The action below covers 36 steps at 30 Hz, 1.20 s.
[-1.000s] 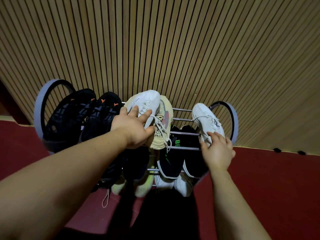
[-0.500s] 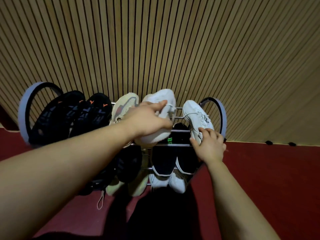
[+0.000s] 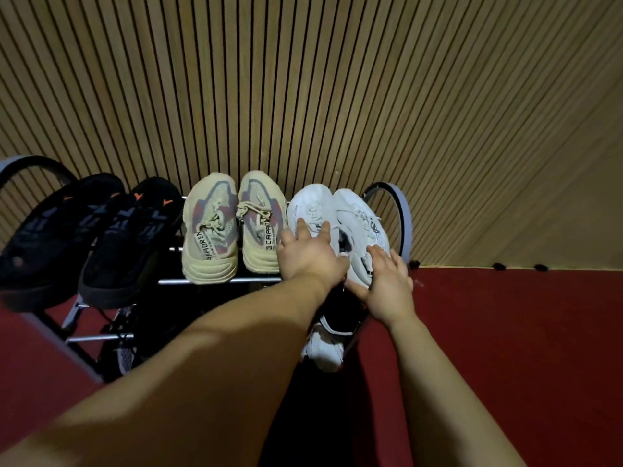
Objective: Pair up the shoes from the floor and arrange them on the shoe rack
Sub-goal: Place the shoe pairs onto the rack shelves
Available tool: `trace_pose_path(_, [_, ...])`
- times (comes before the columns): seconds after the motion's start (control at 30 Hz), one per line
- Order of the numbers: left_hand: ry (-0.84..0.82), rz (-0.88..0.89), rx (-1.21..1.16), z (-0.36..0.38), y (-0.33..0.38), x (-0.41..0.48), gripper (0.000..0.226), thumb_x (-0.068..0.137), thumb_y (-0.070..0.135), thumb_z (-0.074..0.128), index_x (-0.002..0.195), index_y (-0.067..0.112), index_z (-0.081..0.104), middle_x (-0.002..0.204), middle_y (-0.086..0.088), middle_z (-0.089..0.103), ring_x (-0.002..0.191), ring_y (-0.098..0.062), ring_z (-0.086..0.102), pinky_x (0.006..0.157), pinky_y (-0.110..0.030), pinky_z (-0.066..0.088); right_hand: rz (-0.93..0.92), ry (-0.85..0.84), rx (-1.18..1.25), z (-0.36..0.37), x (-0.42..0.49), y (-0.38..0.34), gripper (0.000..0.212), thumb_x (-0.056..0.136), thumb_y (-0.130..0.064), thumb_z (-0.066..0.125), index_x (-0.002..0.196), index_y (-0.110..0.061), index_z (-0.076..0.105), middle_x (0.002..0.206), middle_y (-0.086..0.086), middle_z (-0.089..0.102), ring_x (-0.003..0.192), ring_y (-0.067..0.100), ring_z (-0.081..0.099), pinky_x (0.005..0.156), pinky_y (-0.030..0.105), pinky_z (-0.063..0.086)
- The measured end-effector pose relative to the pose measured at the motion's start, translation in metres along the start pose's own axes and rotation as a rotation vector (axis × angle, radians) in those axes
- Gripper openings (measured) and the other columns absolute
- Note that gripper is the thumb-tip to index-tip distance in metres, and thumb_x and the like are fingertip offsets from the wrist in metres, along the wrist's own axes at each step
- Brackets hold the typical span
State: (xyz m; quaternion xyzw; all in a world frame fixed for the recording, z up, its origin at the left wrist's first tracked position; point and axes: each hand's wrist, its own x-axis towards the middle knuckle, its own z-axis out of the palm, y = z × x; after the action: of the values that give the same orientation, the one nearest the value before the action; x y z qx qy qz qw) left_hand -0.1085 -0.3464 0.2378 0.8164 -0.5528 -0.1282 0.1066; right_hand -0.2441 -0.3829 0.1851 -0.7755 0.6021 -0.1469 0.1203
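White pair being squared up at the right end of the shoe rack [image 3: 202,281], top shelf.
Nearest, the right hand [image 3: 387,288] presses straight fingers against the outer heel side of the right white shoe [image 3: 357,214]; the left hand [image 3: 308,254] lies flat on the left white shoe [image 3: 312,205], fingers spread, gripping nothing. Both shoes sit on the rack's top shelf, touching each other, toes towards the wall [image 3: 303,79]. Left of them on that shelf stand a beige pair [image 3: 209,230], then a black pair [image 3: 128,237]; other shoes [image 3: 325,348] show dimly on the rack's lower shelves. Judgement: task near complete. To finish well, bring both heels level with the beige pair's heels, keep the soles seated across the rails, and lift the hands off without dragging the laces.
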Motion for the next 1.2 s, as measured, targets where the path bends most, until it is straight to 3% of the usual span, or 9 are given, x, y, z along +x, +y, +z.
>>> trace_pose_path(0.17, [-0.239,0.117,0.238,-0.015,-0.008,0.01,0.086,0.084,0.073,0.036,0.151,0.034,0.0,0.159,-0.015,-0.001,0.143,-0.037,0.005,0.114,-0.044,0.011,0.021,0.063,-0.004,0.008,0.0,-0.005,0.074,0.088,-0.043,0.06,0.149,-0.019,0.025,0.157,-0.006,0.02,0.145,0.018,0.006,0.111,0.042,0.019])
trace_pose_path(0.3, [-0.101,0.262,0.377,-0.032,-0.039,0.018,0.1,0.073,0.086,0.033,0.15,0.036,-0.007,0.158,-0.012,-0.015,0.145,-0.036,-0.007,0.115,-0.049,-0.003,0.014,0.069,-0.01,0.008,0.0,-0.004,0.074,0.087,-0.044,0.06,0.148,-0.019,0.026,0.157,-0.005,0.021,0.145,0.018,0.006,0.111,0.042,0.017])
trace_pose_path(0.43, [-0.295,0.183,0.321,-0.035,-0.075,0.02,0.104,0.072,0.086,0.034,0.15,0.034,-0.011,0.16,-0.009,-0.003,0.146,-0.035,-0.003,0.118,-0.045,0.003,0.025,0.072,-0.011,0.007,-0.001,-0.007,0.072,0.087,-0.042,0.06,0.148,-0.018,0.028,0.156,-0.004,0.024,0.144,0.019,0.008,0.111,0.041,0.017])
trace_pose_path(0.67, [-0.214,0.154,0.44,-0.029,-0.079,0.011,0.101,0.074,0.086,0.023,0.152,0.029,-0.005,0.158,-0.012,0.011,0.144,-0.032,0.014,0.111,-0.046,0.028,0.154,0.185,0.306,0.009,-0.001,-0.025,0.062,0.089,-0.037,0.061,0.143,-0.015,0.038,0.146,0.011,0.04,0.141,0.025,0.017,0.112,0.035,0.017])
trace_pose_path(0.8, [-0.228,0.195,0.47,-0.041,-0.067,0.014,0.112,0.068,0.089,0.031,0.149,0.029,-0.019,0.158,-0.017,0.007,0.145,-0.036,0.007,0.114,-0.049,0.014,0.172,0.148,0.317,0.011,0.003,-0.016,0.066,0.086,-0.043,0.062,0.144,-0.02,0.038,0.147,0.012,0.036,0.138,0.028,0.022,0.11,0.034,0.023])
trace_pose_path(0.9, [-0.228,0.446,0.461,-0.041,-0.053,0.018,0.118,0.065,0.087,0.043,0.146,0.032,-0.023,0.157,-0.016,-0.016,0.143,-0.037,-0.016,0.115,-0.05,-0.008,0.178,0.139,0.326,0.013,0.004,-0.015,0.065,0.086,-0.043,0.062,0.142,-0.021,0.04,0.146,0.011,0.037,0.136,0.03,0.027,0.11,0.035,0.025])
trace_pose_path(1.0, [-0.298,0.508,0.395,-0.018,-0.052,0.021,0.115,0.07,0.082,0.047,0.145,0.033,-0.024,0.157,-0.007,-0.019,0.145,-0.032,-0.013,0.119,-0.044,0.0,0.157,0.165,0.487,0.001,0.003,-0.012,0.049,0.088,-0.036,0.063,0.131,-0.014,0.052,0.128,0.008,0.056,0.121,0.025,0.048,0.093,0.027,0.04])
trace_pose_path(1.1, [-0.209,0.469,0.4,0.005,-0.057,0.024,0.108,0.073,0.084,0.036,0.145,0.032,-0.024,0.159,-0.008,-0.012,0.146,-0.031,-0.007,0.119,-0.042,0.007,0.146,0.181,0.653,-0.009,0.0,-0.008,0.037,0.091,-0.023,0.062,0.124,-0.006,0.056,0.109,0.002,0.061,0.098,0.012,0.053,0.072,0.012,0.034])
trace_pose_path(1.2, [-0.199,0.446,0.361,0.006,-0.059,0.024,0.106,0.073,0.084,0.036,0.145,0.034,-0.023,0.159,-0.007,-0.012,0.146,-0.029,-0.006,0.12,-0.038,0.005,0.115,0.186,0.671,-0.001,-0.003,-0.012,0.043,0.088,-0.026,0.066,0.126,-0.008,0.056,0.117,0.002,0.061,0.107,0.012,0.055,0.083,0.014,0.038])
